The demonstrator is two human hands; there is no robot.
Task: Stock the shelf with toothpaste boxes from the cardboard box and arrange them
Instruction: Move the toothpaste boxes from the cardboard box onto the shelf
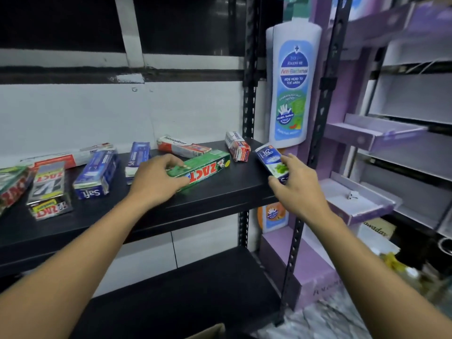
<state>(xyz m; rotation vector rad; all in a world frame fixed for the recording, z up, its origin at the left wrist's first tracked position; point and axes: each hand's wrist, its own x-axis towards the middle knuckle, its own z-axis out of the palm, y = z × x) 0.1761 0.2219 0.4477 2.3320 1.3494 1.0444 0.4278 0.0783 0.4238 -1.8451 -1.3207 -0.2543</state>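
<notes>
Green Zact toothpaste box (205, 170) lies flat on the black shelf (220, 192), long axis slanting toward back right. Left hand (156, 178) covers its near end, fingers curled over the top edge, thumb at the side: gripping it. Right hand (297, 184) holds a blue-white Safi box (270, 160) at the shelf's right front corner, fingers wrapped round its lower end; box tilts up toward the back.

Also on the shelf: two red-white boxes (183, 146) behind the green one, the right-hand one (237, 146) just beside the black upright (249, 69). To the left, several blue Safi boxes (96, 173) and Zact boxes (47, 189), loosely scattered, some overlapping.

Cardboard box corner (210, 331) at bottom edge. A large bottle-shaped display sign (293, 81) stands right of the shelf.
</notes>
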